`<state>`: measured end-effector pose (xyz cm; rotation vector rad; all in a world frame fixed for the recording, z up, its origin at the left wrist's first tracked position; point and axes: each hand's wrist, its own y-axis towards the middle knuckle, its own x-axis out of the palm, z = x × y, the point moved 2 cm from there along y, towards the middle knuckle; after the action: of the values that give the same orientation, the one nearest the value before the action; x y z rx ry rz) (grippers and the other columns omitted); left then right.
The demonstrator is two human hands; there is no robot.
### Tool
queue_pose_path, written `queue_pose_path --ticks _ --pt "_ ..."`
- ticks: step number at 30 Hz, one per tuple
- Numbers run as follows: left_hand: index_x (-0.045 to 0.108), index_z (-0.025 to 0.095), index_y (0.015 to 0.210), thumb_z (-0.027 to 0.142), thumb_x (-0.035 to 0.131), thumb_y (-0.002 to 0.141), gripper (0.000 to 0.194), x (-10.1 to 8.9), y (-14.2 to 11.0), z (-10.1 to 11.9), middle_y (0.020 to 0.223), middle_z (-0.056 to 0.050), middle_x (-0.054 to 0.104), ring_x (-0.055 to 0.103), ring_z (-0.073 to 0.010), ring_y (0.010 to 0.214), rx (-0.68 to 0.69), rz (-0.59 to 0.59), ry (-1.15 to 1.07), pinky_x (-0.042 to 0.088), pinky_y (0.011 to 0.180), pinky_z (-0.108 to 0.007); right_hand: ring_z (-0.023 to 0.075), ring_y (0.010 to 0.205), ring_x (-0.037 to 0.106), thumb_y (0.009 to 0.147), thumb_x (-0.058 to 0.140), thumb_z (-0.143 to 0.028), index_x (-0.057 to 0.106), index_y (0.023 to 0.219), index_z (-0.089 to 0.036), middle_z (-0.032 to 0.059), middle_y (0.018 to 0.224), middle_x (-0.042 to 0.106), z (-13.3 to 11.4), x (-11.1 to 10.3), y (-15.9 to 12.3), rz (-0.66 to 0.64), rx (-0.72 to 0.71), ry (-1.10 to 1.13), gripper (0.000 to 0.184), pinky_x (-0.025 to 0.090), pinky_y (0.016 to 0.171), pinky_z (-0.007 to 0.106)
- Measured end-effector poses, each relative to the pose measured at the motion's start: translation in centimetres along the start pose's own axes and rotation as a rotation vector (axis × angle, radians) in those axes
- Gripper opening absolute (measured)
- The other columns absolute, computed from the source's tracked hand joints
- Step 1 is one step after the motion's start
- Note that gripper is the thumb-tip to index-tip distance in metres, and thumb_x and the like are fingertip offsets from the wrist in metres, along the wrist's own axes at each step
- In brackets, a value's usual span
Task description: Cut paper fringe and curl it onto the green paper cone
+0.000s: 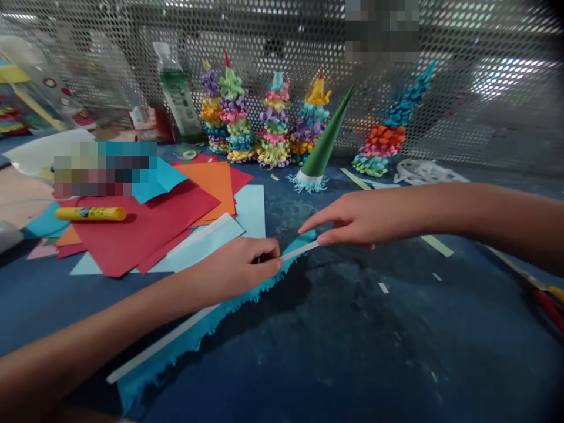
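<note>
A long bright-blue paper strip [189, 333] with a cut fringe lies diagonally under my hands. A narrow white strip [163, 343], looking like tape, runs along its straight edge. My left hand [240, 264] is closed on the fringed strip near its far end, thumb and forefinger at the white edge. At that far end, my right hand [352, 222] has its thumb against the tip of the white strip, the forefinger stretched over the blue paper. Its other fingers are partly hidden. Behind stands a green paper cone [327, 144] with a pale-blue fringe round its base.
Coloured paper sheets [150, 226] and a yellow glue stick [90, 214] lie left. Several fringed paper cones [275, 126] and a green-filled bottle [178, 97] line the back by a perforated metal panel [291, 29]. Red-and-yellow-handled scissors [549, 299] lie at the right edge.
</note>
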<state>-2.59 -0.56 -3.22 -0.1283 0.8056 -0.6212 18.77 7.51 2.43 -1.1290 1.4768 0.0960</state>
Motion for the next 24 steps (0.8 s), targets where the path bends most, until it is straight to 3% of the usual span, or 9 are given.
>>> queue_pose_path --ticks 3,5,10,17,20,24 --pt "0.056 0.022 0.083 0.041 0.044 0.097 0.027 0.2 0.1 -0.6 0.068 0.004 0.049 0.047 -0.0142 0.060 0.019 0.013 0.005 0.031 0.055 -0.027 0.0252 0.092 0.072 0.098 0.049 -0.039 0.061 0.144 -0.031 0.0072 0.124 0.076 -0.4 0.4 0.8 0.091 -0.046 -0.104 0.048 0.048 0.069 0.033" --pt "0.056 0.022 0.083 0.040 0.045 0.097 0.025 0.3 0.1 -0.5 0.067 0.004 0.050 0.047 -0.0140 0.060 0.030 0.002 0.017 0.031 0.055 -0.027 0.0263 0.096 0.070 0.098 0.048 -0.037 0.065 0.139 -0.031 0.0064 0.124 0.076 -0.6 0.8 1.3 0.097 -0.056 -0.128 0.045 0.046 0.070 0.034" --pt "0.056 0.022 0.084 0.037 0.046 0.095 0.021 -0.1 -0.1 0.5 0.067 0.003 0.050 0.045 -0.0143 0.060 -0.001 -0.030 0.069 0.031 0.055 -0.027 0.0213 0.076 0.066 0.096 0.049 -0.033 0.072 0.114 -0.028 0.0047 0.102 0.077 -0.9 1.2 1.5 0.102 -0.023 -0.175 0.030 0.036 0.056 0.031" --pt "0.057 0.023 0.083 0.038 0.043 0.096 0.024 0.0 0.0 0.1 0.066 0.003 0.052 0.048 -0.0146 0.058 0.018 -0.024 0.104 0.030 0.053 -0.027 0.0189 0.068 0.060 0.097 0.047 -0.033 0.070 0.101 -0.027 0.0040 0.091 0.074 -1.7 1.5 1.2 0.088 0.001 -0.185 0.024 0.032 0.053 0.032" --pt "0.060 0.022 0.085 0.041 0.041 0.098 0.029 -0.2 -0.2 -0.1 0.070 0.001 0.059 0.053 -0.0159 0.060 0.041 -0.027 0.217 0.032 0.055 -0.028 0.0174 0.062 0.056 0.096 0.047 -0.030 0.071 0.097 -0.024 0.0052 0.083 0.072 -2.3 1.7 0.8 0.114 0.027 -0.236 0.025 0.029 0.052 0.032" --pt "0.060 0.020 0.118 0.058 0.045 0.098 0.045 -0.9 -0.3 1.1 0.103 -0.007 0.067 0.062 -0.0216 0.077 0.124 0.171 0.441 0.039 0.066 -0.031 0.0179 0.058 0.054 0.095 0.046 -0.028 0.073 0.099 -0.021 0.0067 0.076 0.070 -3.5 1.7 0.2 0.149 0.070 -0.331 0.028 0.026 0.051 0.032"
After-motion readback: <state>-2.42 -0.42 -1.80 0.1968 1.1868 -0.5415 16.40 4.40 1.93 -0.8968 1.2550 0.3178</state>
